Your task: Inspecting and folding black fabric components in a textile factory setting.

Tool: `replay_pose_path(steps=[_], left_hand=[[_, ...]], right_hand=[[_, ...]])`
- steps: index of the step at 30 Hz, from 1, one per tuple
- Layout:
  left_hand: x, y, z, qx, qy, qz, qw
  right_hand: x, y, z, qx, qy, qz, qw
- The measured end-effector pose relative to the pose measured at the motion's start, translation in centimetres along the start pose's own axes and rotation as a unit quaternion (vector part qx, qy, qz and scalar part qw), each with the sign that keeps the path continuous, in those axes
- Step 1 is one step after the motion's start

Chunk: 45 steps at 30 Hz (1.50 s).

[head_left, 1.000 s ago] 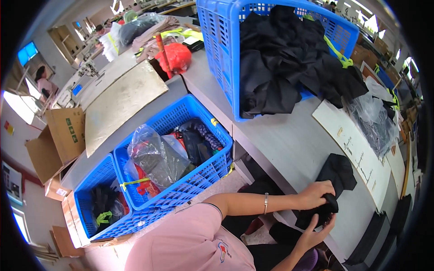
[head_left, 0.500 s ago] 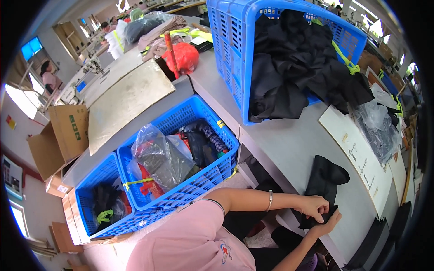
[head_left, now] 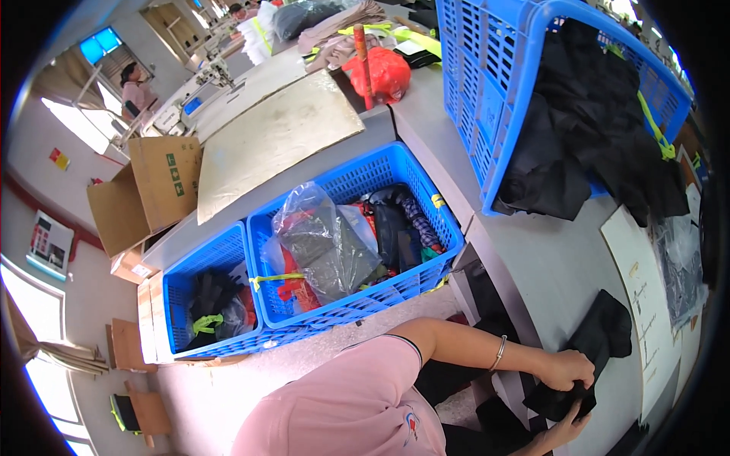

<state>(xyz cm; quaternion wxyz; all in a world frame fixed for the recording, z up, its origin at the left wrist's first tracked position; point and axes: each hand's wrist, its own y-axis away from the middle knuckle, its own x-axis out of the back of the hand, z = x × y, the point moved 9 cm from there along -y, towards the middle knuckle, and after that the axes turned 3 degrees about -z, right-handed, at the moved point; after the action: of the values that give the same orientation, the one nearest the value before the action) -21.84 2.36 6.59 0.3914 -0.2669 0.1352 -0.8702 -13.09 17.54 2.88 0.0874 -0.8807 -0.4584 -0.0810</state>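
Note:
A folded piece of black fabric (head_left: 601, 327) lies at the near edge of the grey table, at the lower right. My left hand (head_left: 570, 370), with a bracelet on its wrist, is closed on the fabric, its fingers curled into the cloth. Just below it, my right hand (head_left: 564, 431) grips the near end of the same piece between thumb and fingers. Some of its fingers are hidden by the cloth. The far end of the fabric rests loosely on the tabletop.
A tipped blue crate (head_left: 498, 91) spills black cloth (head_left: 585, 129) onto the grey table (head_left: 532, 251). A white board (head_left: 631, 281) lies at the right. Two lower blue baskets (head_left: 350, 292) (head_left: 209, 351) hold bagged scraps. Cardboard boxes (head_left: 163, 178) stand left; a person sits farther back.
The view has swung left, so everything sits farther right in the picture. My left hand's fingers are curled more tightly into the black fabric; the right still grips its near end.

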Motion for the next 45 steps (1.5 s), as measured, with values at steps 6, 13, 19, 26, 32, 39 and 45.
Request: replay_pose_path(steps=[6,13,19,26,32,39,45], left_hand=[[5.5,1.3,1.6,-0.089,-0.02,0.12,0.989],[12.3,4.6,-4.4,0.048,-0.001,0.323,0.945],[10.8,5.1,-7.7,0.206,0.079,0.255,0.941],[10.6,4.5,-6.5,0.155,0.052,0.235,0.958],[11.2,5.1,-6.7,0.114,0.004,0.334,0.936],[10.6,4.7,-6.7,0.12,-0.078,0.316,0.938],[10.5,4.3,-6.9,0.159,-0.113,0.282,0.939]], right_hand=[[-1.6,2.0,-7.4,0.172,0.195,0.08,0.962],[-5.3,-1.3,-5.4,0.207,0.289,0.066,0.932],[-6.8,-3.0,-1.7,0.126,0.195,0.016,0.973],[-7.7,-2.5,-3.5,0.119,0.167,-0.039,0.978],[-5.8,-3.9,-2.6,0.166,0.092,0.053,0.98],[-4.7,-5.6,0.1,0.115,0.264,0.087,0.954],[-5.4,-5.8,0.4,0.161,0.273,0.074,0.946]])
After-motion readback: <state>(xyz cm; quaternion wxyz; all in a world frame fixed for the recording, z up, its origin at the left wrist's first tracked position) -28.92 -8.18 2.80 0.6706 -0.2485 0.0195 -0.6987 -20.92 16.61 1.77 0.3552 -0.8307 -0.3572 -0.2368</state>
